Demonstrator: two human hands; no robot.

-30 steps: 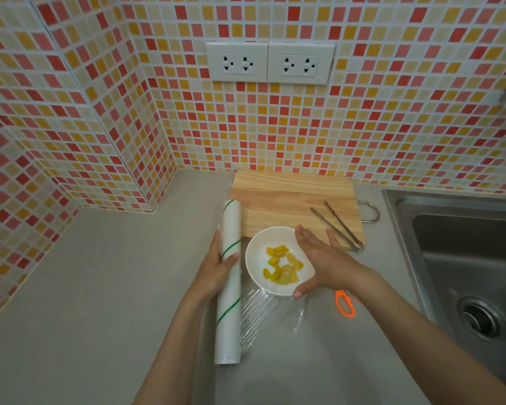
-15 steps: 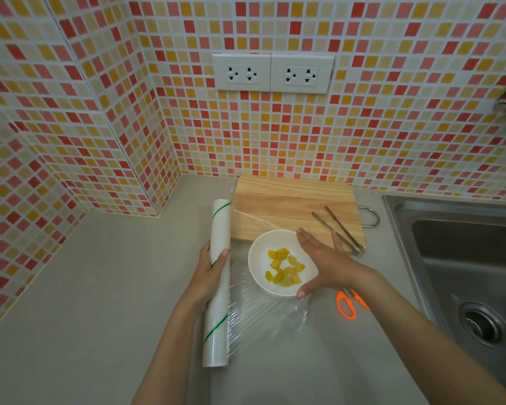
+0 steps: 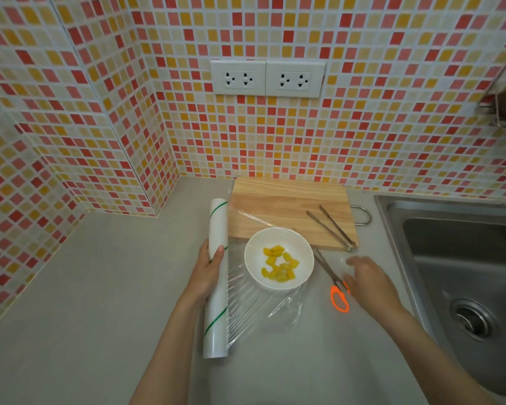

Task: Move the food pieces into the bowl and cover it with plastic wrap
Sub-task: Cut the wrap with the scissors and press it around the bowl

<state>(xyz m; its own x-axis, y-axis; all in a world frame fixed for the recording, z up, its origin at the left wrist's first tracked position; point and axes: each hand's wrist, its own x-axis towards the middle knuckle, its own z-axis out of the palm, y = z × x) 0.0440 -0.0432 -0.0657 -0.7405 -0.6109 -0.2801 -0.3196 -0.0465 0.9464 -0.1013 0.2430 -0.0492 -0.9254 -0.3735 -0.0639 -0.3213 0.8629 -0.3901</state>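
White bowl [image 3: 278, 258] holding yellow food pieces [image 3: 279, 266] sits on the grey counter [image 3: 100, 287], just in front of the wooden board [image 3: 287, 206]. Plastic wrap [image 3: 257, 299] stretches from the roll [image 3: 216, 276] across the bowl. The left hand [image 3: 208, 270] grips the roll; the right hand [image 3: 365, 283], fingers relaxed, hovers over the orange-handled scissors [image 3: 335, 285]. Tongs [image 3: 332, 226] lie on the board.

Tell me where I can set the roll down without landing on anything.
Bare counter lies left of the roll, out to the tiled corner; more in front, between the forearms. The back of the board is bare too. Crowded: right of the bowl, where scissors, tongs and the right hand sit before the sink.
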